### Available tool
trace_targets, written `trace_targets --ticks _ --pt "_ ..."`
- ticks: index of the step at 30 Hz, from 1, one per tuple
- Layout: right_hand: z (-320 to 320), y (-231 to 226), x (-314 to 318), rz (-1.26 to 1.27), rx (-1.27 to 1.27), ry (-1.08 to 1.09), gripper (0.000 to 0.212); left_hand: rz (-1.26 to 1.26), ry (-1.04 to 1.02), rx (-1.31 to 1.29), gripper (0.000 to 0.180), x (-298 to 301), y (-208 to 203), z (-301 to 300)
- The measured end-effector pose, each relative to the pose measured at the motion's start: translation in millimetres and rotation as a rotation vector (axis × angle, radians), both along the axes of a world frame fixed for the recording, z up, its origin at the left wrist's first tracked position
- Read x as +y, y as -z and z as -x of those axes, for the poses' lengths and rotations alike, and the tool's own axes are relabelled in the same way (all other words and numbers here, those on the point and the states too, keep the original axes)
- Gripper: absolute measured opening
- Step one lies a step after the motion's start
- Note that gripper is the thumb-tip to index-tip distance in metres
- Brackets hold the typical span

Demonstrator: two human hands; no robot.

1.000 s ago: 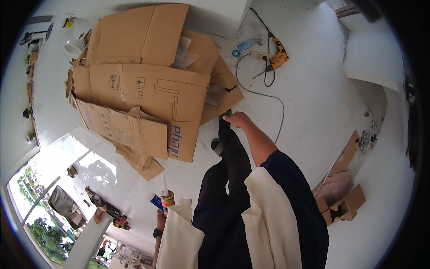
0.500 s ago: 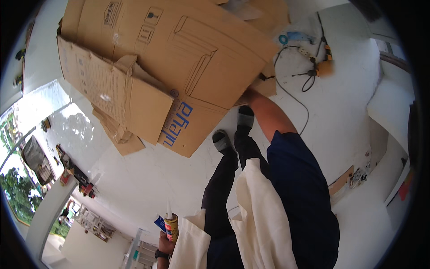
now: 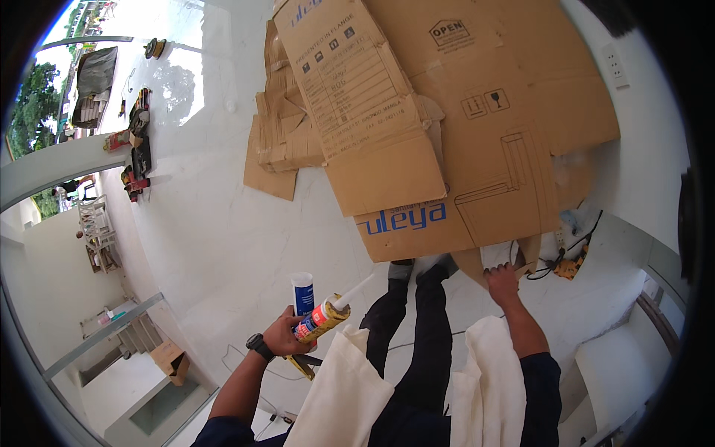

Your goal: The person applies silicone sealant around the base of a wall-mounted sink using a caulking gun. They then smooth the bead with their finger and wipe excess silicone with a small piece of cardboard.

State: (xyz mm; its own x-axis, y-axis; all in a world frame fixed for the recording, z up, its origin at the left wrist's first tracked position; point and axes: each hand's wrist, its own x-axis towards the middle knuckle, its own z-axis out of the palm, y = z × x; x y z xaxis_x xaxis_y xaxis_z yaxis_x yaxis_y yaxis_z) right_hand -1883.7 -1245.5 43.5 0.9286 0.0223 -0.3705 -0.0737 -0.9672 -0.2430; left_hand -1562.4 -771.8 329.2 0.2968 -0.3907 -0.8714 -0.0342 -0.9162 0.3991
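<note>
My left hand (image 3: 281, 335), with a dark watch on its wrist, is closed around a sealant cartridge (image 3: 322, 320). That cartridge has a yellow and red label and a long white nozzle pointing up and right. A blue and white cartridge (image 3: 303, 295) stands against it in the same grip. Below the hand, a yellow and black tool part (image 3: 301, 366) shows, mostly hidden. My right hand (image 3: 502, 283) is closed on the lower flap of a large flattened cardboard box (image 3: 417, 242), beside my feet. The box fills the upper right, with blue print and line drawings.
A power tool in yellow and black (image 3: 570, 267) lies with its cords beyond my right hand. More folded cardboard (image 3: 272, 179) sticks out at the pile's left. Tools (image 3: 138, 149) lie near the glass opening at left. A cable (image 3: 417, 343) crosses the white floor behind my legs.
My view has swung, so the cardboard sits further right. The left hand with the cartridges has come up and forward. My right hand, hidden behind the cardboard before, now shows at its edge.
</note>
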Motion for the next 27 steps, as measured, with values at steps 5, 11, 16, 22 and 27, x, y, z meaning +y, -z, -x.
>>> trace_targets --ticks 5,11,16,22,27 --pt "-17.0 -70.4 13.8 0.019 -0.213 0.032 0.004 0.274 0.146 0.154 0.058 -87.8 12.7 -3.2" --pt "-39.7 -113.5 -5.4 0.008 -0.409 0.167 0.007 0.546 0.146 0.266 0.059 -171.3 14.2 9.6" --pt "-46.3 -121.0 -4.6 -0.084 -0.439 0.259 0.011 0.602 0.180 0.364 0.060 -218.0 42.5 41.9" --pt "-22.1 -114.9 0.4 -0.171 -0.551 0.326 0.004 0.723 -0.009 0.563 0.064 -291.5 103.6 78.0" --pt "-19.7 -99.2 -7.0 -0.244 -0.406 0.263 0.004 0.693 -0.078 0.674 0.066 -342.7 140.4 82.5"
